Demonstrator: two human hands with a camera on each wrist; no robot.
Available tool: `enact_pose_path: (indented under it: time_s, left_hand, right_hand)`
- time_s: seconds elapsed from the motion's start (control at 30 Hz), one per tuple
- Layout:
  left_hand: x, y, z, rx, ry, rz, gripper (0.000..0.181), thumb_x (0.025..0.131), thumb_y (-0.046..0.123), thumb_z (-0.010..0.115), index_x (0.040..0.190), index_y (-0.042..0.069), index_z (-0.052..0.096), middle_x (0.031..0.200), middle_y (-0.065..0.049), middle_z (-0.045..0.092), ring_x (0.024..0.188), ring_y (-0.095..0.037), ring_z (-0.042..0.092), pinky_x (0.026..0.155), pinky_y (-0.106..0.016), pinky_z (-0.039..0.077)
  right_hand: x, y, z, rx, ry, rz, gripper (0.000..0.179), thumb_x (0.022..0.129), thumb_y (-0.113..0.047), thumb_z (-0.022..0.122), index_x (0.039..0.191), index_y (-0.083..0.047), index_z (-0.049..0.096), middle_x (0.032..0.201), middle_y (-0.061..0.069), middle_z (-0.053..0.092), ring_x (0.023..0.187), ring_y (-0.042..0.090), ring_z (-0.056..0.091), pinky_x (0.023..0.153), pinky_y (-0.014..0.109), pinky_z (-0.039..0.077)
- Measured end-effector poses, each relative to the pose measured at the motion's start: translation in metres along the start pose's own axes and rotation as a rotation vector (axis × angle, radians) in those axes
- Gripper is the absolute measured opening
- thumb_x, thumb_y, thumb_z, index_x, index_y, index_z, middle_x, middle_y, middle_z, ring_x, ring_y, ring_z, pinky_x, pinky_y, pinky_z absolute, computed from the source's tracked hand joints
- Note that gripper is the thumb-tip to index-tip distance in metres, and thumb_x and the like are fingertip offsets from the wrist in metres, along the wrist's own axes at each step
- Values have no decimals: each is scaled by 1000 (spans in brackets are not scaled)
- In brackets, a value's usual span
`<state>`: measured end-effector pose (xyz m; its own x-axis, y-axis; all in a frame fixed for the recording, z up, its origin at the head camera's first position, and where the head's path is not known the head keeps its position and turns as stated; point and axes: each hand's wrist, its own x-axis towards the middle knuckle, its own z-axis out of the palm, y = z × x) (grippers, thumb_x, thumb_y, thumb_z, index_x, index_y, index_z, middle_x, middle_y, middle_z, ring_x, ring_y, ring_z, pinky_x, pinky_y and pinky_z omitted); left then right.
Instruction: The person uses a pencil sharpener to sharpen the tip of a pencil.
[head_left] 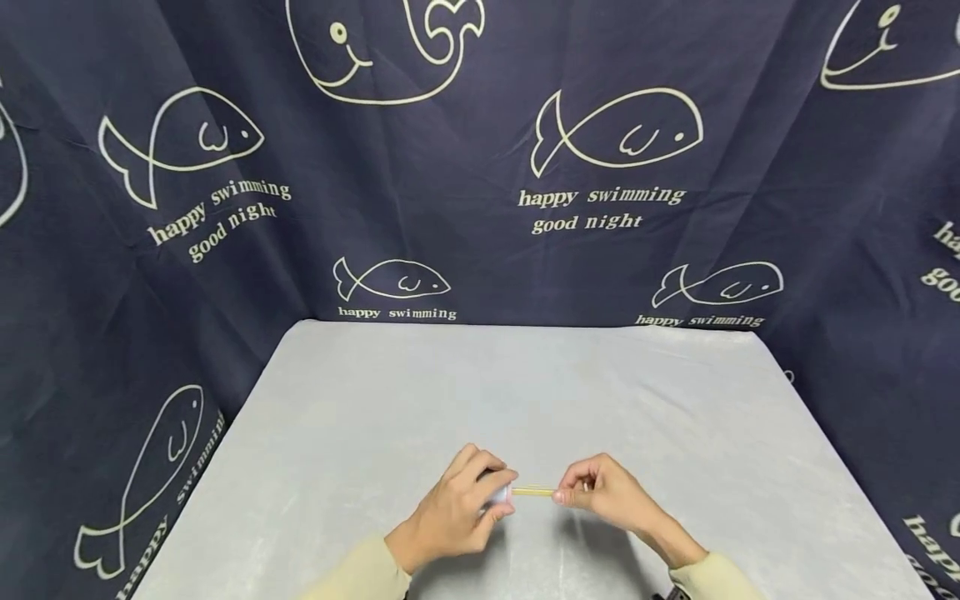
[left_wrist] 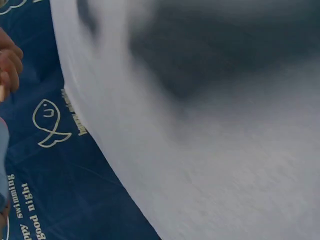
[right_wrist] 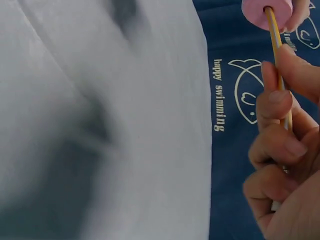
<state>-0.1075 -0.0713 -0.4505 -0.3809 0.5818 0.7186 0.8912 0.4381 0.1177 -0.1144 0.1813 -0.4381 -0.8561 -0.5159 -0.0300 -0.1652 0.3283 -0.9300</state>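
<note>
In the head view my left hand (head_left: 457, 504) grips a small cylindrical pencil sharpener (head_left: 500, 493), its fingers over the top and thumb below. The sharpener's round pink end face (right_wrist: 260, 11) has a hole, and its light blue body (left_wrist: 3, 165) peeks in at the left wrist view's edge. A yellow striped pencil (head_left: 532, 492) sits with one end in that hole. Thumb and fingers of my right hand (head_left: 611, 496) pinch the pencil a short way from the sharpener. In the right wrist view the pencil's far end passes behind curled fingers (right_wrist: 275, 145).
Both hands are above a table with a pale grey cloth (head_left: 420, 383), where their shadows fall. A dark blue curtain (head_left: 480, 192) printed with fish and lettering hangs along the table's back and sides.
</note>
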Motion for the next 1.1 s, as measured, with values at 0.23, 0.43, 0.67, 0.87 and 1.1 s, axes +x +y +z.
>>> enact_pose_path:
  time_s: [0.23, 0.43, 0.67, 0.87, 1.1]
  left_hand:
    - [-13, -10, 0, -47, -92, 62, 33, 97, 33, 53, 113, 5, 62, 106, -5, 56, 93, -14, 51, 85, -21, 44]
    - [-8, -18, -10, -177, -185, -97, 38, 84, 22, 71, 117, 5, 61, 111, -6, 55, 101, -16, 53, 86, -25, 48]
    - [12, -34, -33, -508, -274, -512, 28, 84, 14, 70, 112, 10, 67, 101, 1, 63, 87, -10, 55, 78, -26, 46]
    - [19, -39, -40, -668, -312, -546, 22, 93, 18, 61, 111, 7, 68, 97, -4, 67, 88, -9, 58, 82, -30, 48]
    - [22, -28, -37, -1093, -412, -811, 31, 95, 18, 55, 109, -8, 64, 95, -8, 66, 86, -9, 56, 76, -23, 45]
  right_hand:
    - [2, 1, -1, -32, -30, 65, 21, 83, -19, 72, 77, 1, 72, 59, -7, 54, 50, -1, 34, 45, 18, 28]
    - [-1, -4, 6, -304, 137, -40, 7, 81, -26, 74, 79, -19, 73, 64, -11, 60, 49, -3, 35, 45, 18, 31]
    - [2, -4, 16, -892, 546, -695, 20, 96, -27, 56, 94, -14, 70, 74, -11, 60, 57, 1, 46, 49, 15, 36]
    - [8, -17, 17, -1099, 761, -982, 33, 101, -24, 46, 88, -8, 71, 68, -5, 56, 50, 7, 38, 45, 15, 28]
    - [6, -28, 16, -1164, 911, -1192, 31, 99, -22, 51, 78, -10, 70, 59, -4, 54, 45, 9, 37, 43, 16, 22]
